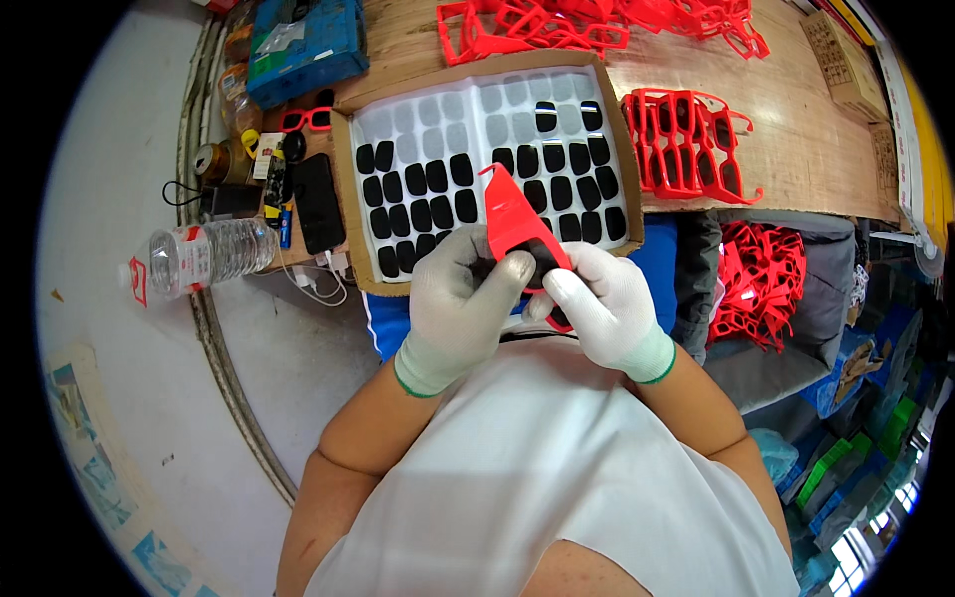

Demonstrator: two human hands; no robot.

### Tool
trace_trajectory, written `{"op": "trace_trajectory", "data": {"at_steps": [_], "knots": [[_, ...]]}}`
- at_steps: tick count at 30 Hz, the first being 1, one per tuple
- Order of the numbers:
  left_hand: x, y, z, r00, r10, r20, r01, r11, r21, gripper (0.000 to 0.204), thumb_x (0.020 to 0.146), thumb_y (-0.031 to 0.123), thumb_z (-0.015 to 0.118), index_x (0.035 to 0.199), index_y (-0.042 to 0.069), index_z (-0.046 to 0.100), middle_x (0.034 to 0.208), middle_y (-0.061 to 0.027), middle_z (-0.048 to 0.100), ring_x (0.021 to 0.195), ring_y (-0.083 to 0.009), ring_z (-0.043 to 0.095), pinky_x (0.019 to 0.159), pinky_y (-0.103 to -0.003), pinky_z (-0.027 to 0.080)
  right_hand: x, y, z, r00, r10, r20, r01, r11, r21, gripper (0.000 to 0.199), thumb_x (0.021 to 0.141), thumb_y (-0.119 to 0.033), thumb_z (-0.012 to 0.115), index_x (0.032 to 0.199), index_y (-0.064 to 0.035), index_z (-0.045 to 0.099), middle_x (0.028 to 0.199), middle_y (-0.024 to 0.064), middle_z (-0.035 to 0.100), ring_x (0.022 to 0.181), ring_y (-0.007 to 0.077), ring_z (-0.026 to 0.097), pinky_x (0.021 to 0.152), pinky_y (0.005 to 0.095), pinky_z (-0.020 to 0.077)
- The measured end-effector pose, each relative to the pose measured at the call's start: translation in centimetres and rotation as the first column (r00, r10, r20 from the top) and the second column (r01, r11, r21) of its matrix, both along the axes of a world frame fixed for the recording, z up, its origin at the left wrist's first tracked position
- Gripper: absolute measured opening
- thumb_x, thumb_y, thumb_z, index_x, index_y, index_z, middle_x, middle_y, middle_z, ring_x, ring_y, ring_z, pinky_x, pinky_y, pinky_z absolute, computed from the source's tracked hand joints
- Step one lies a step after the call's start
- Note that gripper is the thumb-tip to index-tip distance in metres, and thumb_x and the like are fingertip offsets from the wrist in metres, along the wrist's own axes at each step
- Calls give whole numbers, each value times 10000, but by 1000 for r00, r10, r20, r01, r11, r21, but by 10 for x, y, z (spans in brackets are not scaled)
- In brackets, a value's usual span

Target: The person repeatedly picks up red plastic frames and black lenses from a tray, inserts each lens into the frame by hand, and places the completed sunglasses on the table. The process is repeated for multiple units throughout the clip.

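Both hands wear white knit gloves with green cuffs and meet in front of my chest. Between them is a red sunglasses frame [509, 214], tilted, one temple arm pointing away from me. My left hand [445, 306] grips its left side, thumb pressed near a dark lens [540, 258] in the frame. On the right side, my right hand [609, 306] pinches the frame with thumb and fingers; part of the frame is hidden behind the fingers. Just beyond lies a shallow cardboard box [343, 199] holding rows of dark lenses [438, 211] on a white sheet with grey lens-shaped spots.
Red frames stand stacked [681, 144] right of the box, with more heaped [557, 25] behind it. A grey-lined bin [821, 298] holds further red frames [761, 284]. At left are a water bottle [204, 257], a black phone [317, 204], a white cable [323, 291] and a blue crate [308, 55].
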State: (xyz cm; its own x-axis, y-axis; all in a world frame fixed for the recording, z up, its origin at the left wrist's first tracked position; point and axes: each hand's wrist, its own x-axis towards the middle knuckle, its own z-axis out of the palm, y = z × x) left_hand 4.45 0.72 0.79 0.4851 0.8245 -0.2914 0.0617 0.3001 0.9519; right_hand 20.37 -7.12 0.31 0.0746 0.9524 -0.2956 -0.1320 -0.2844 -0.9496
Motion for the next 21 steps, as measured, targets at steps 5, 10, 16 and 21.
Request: {"op": "trace_trajectory", "data": {"at_steps": [5, 10, 16, 21], "knots": [[-11, 8, 1, 989, -97, 115, 109, 988, -111, 141, 924, 55, 628, 1028, -36, 657, 921, -52, 692, 804, -73, 613, 725, -258, 517, 2, -1, -3, 992, 48, -115, -48, 999, 7, 225, 1011, -124, 521, 1119, 35, 637, 785, 49, 688, 716, 105, 642, 716, 270, 533], [-9, 2, 6, 994, -32, 102, 49, 985, -168, 122, 922, 57, 622, 1014, -11, 664, 906, -45, 683, 753, -60, 597, 639, -227, 503, 9, -1, 2, 983, 152, -105, -149, 988, 32, 200, 1005, -124, 519, 1081, 15, 642, 755, 36, 679, 698, 105, 634, 712, 271, 526], [-13, 7, 9, 959, -41, 281, 122, 954, -275, 130, 917, 65, 619, 1017, -9, 658, 848, -32, 644, 651, -55, 539, 551, -205, 431, 8, 1, 15, 979, 204, -4, -203, 977, 68, 186, 996, -126, 518, 878, -17, 615, 671, 27, 643, 616, 92, 593, 631, 268, 501], [-18, 7, 5, 905, -4, 426, 153, 936, -317, 161, 910, 59, 621, 1050, -14, 650, 835, -39, 626, 647, -67, 522, 543, -225, 423, 7, 7, 9, 970, 240, -30, -237, 967, 92, 233, 992, -144, 529, 805, -24, 602, 648, 25, 625, 574, 90, 566, 583, 269, 485]]}}
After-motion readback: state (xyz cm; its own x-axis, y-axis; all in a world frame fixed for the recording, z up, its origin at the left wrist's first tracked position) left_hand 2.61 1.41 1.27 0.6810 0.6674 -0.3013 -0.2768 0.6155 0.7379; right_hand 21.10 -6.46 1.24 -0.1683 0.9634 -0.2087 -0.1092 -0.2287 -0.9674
